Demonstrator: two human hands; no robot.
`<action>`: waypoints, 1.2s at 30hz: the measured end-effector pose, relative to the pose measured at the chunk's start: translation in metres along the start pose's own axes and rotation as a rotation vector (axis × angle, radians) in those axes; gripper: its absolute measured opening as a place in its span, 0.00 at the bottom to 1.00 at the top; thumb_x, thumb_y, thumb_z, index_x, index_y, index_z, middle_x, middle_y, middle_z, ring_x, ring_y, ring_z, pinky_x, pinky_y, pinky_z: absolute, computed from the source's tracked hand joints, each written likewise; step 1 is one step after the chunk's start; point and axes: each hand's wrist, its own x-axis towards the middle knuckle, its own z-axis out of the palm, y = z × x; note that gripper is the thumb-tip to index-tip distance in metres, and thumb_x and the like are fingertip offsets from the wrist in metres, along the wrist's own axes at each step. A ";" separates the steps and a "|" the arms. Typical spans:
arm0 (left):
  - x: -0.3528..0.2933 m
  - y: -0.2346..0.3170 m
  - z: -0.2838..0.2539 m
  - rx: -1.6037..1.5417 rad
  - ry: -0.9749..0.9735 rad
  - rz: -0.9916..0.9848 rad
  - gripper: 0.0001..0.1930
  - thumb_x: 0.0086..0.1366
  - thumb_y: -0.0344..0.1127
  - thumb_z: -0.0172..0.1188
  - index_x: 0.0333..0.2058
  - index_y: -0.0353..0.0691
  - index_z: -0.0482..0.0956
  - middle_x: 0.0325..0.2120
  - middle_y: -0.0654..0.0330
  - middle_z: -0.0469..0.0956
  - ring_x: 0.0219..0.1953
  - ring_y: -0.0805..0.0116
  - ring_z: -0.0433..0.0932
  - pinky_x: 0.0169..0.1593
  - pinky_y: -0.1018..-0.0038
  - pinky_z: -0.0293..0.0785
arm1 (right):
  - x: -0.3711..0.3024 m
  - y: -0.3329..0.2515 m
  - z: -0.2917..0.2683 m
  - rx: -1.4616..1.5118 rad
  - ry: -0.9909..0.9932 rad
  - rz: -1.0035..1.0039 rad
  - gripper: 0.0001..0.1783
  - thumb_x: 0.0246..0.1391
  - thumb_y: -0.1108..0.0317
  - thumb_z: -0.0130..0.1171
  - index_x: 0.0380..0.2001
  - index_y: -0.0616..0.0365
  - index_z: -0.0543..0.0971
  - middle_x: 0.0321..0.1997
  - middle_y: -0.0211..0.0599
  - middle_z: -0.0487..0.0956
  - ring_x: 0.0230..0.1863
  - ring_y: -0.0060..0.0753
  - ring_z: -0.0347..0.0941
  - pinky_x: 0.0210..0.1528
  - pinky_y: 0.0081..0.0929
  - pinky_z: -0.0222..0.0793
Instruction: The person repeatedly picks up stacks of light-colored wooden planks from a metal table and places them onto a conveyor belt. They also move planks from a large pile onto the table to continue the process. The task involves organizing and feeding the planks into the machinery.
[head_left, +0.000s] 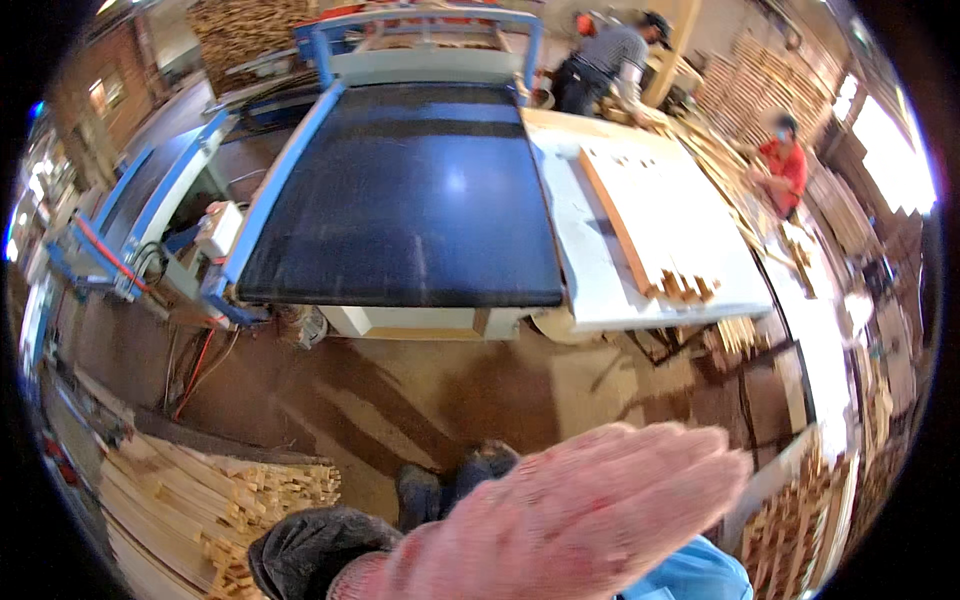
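In the head view, the left hand [570,515], in a pinkish fabric work glove, lies at five o'clock, fingers straight and together; nothing shows in its grasp, though its palm is hidden. The right hand is out of sight, its grip unknown. The wide black belt conveyor with blue metal rails [400,200] is at twelve o'clock, well apart; pale wooden strips with brown ends [685,287] sit on the white-topped table [590,285] at two. Good handling here probably means keeping loose glove fabric off the belt's edge and gripping strips squarely.
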 end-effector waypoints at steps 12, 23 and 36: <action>-0.066 0.069 -0.007 -0.576 0.098 -0.045 0.19 0.74 0.44 0.69 0.49 0.30 0.86 0.39 0.52 0.83 0.40 0.49 0.82 0.43 0.55 0.79 | 0.122 0.100 -0.075 -0.524 -0.033 -0.455 0.15 0.68 0.59 0.56 0.48 0.50 0.87 0.40 0.41 0.86 0.47 0.44 0.86 0.49 0.44 0.82; -0.076 0.128 0.038 0.040 0.173 0.017 0.17 0.76 0.46 0.64 0.44 0.34 0.87 0.38 0.56 0.82 0.40 0.53 0.83 0.45 0.56 0.81 | 0.263 0.010 -0.164 -0.202 -0.436 -0.502 0.13 0.53 0.51 0.66 0.36 0.45 0.85 0.37 0.34 0.86 0.40 0.47 0.83 0.37 0.45 0.79; -0.138 0.397 0.061 0.625 0.218 -0.066 0.11 0.70 0.38 0.72 0.39 0.35 0.89 0.37 0.53 0.86 0.39 0.50 0.85 0.43 0.50 0.81 | 0.102 -0.410 -0.034 0.104 -0.641 -0.381 0.15 0.62 0.60 0.69 0.44 0.59 0.84 0.45 0.35 0.86 0.44 0.37 0.83 0.49 0.34 0.78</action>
